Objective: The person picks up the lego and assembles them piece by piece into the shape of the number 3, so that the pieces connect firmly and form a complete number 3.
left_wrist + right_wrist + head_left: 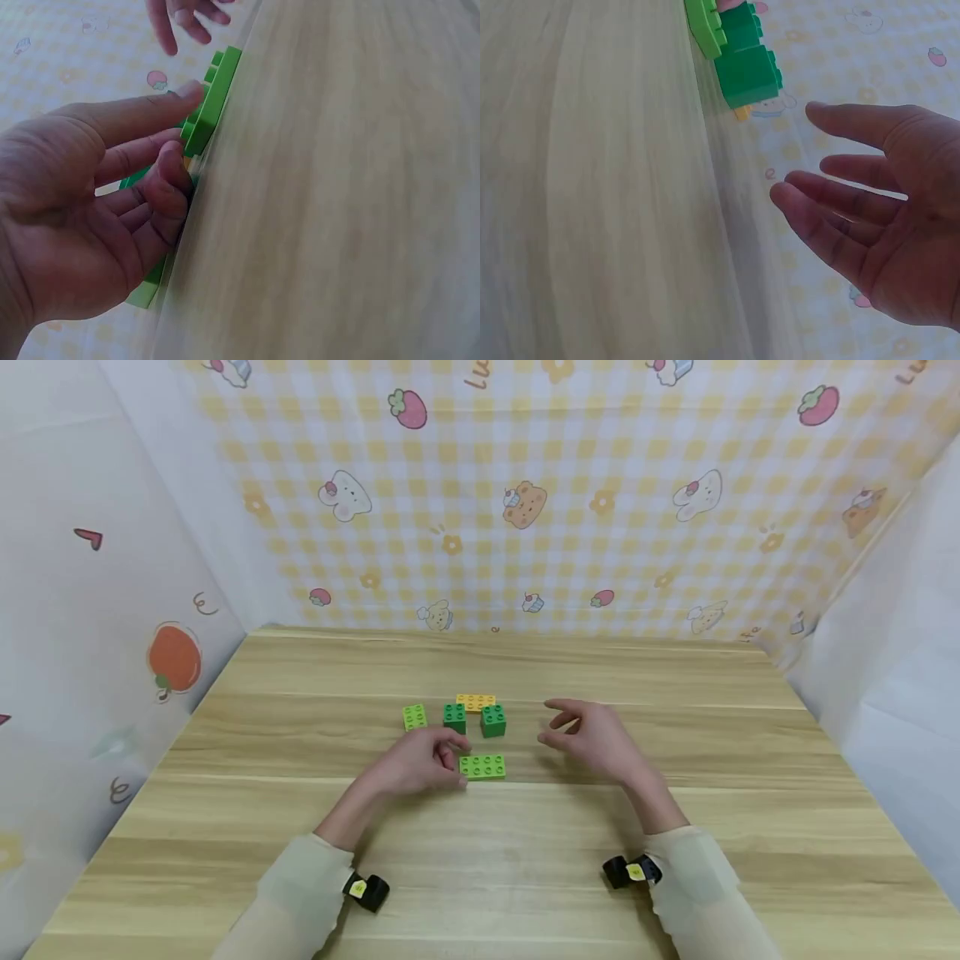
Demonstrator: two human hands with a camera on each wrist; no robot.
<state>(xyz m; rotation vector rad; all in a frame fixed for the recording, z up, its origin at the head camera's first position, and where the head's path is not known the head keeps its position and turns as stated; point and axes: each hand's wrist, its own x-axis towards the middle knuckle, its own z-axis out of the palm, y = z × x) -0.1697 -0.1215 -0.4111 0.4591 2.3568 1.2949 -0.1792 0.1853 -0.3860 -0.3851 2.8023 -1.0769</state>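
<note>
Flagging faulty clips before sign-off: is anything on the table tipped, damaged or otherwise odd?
Nothing stands out. The yellow brick, two dark green bricks and two lime bricks all sit studs up on the table, with no visible damage. The left hand hides part of the leftmost lime brick in the head view.

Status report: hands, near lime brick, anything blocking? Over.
Left hand at left end of near lime brick, grip unclear. Right hand empty, farther right. Brick studs up, top uncovered; dark green bricks beyond.
</note>
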